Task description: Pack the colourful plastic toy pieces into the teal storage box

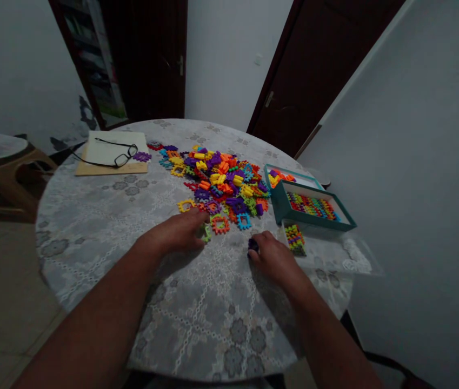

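My left hand (180, 231) is at the near edge of a heap of plastic interlocking blocks (229, 178). Its thumb and fingers curl round a light green interlocking block (206, 233), partly hidden by the hand. Beside the fingertips lie an orange square frame piece (220, 225) and a yellow one (186, 205); a blue one (244, 221) lies farther right. My right hand (272, 256) is closed on a dark purple interlocking block (253, 247) just above or on the tablecloth; I cannot tell which. Its other fingers are partly hidden.
A teal box (314, 210) with rows of blocks stands at right, its lid (312, 182) behind it with loose pieces. A clear plastic tray (334, 254) holds stacked blocks (294, 239). Glasses (121, 159) rest on paper and a board (111, 169) at left. The round table (103, 237) has a patterned cloth.
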### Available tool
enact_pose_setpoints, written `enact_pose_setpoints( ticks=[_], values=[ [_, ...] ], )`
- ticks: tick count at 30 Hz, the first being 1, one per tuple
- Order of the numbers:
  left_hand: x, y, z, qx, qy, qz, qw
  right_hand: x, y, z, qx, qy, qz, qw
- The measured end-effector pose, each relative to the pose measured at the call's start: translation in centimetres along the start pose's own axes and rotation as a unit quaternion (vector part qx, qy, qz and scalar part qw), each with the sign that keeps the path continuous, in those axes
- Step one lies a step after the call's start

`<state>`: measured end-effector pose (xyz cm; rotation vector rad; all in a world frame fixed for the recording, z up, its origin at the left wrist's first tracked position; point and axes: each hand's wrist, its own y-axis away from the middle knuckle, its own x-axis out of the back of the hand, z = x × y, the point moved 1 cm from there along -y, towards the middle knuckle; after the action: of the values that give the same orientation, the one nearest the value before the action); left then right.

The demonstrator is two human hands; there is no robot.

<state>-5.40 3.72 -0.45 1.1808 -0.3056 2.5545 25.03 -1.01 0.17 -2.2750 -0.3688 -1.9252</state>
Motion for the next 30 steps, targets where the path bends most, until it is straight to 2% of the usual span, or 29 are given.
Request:
enact_pose_setpoints(
  ticks=[3,6,10,12,14,17,20,22,25,30],
  values=[
    [-0.4,-0.2,0.1,-0.041,-0.017,-0.02,0.999,-0.6,-0.2,0.7,-0.014,-0.027,0.011,0.999],
    [-0.7,-0.8,0.0,-0.05,-0.028,-0.006,0.998,-0.3,0.1,1.1,-0.01,-0.052,0.02,0.998],
    [-1.0,-1.7,-0.8,-0.053,-0.038,-0.014,0.998,1.3,1.4,1.1,0.043,-0.095,0.0,0.995],
    [-1.0,-2.2,-1.3,-0.047,-0.034,-0.013,0.998,2.6,2.5,1.9,0.081,-0.129,0.012,0.988],
    [-0.8,-2.5,-1.8,-0.045,-0.025,-0.005,0.999,4.3,3.6,3.8,0.095,-0.152,0.063,0.982],
    [-0.5,-2.7,-2.2,-0.051,-0.037,-0.002,0.998,6.8,4.9,8.3,0.048,-0.132,0.145,0.979],
    [-0.1,-2.7,-2.4,-0.055,-0.039,0.021,0.998,7.9,5.2,12.8,-0.009,-0.077,0.119,0.99],
    [0.2,-2.6,-2.4,-0.051,-0.036,0.041,0.997,7.6,5.0,14.7,-0.023,-0.055,0.069,0.996],
    [0.9,-2.4,-2.4,-0.023,-0.048,0.063,0.997,6.2,4.7,15.8,-0.025,-0.05,0.019,0.998],
    [1.6,-2.1,-2.3,0.032,-0.045,0.074,0.996,4.0,4.6,16.0,-0.017,-0.062,0.014,0.998]
  ],
)
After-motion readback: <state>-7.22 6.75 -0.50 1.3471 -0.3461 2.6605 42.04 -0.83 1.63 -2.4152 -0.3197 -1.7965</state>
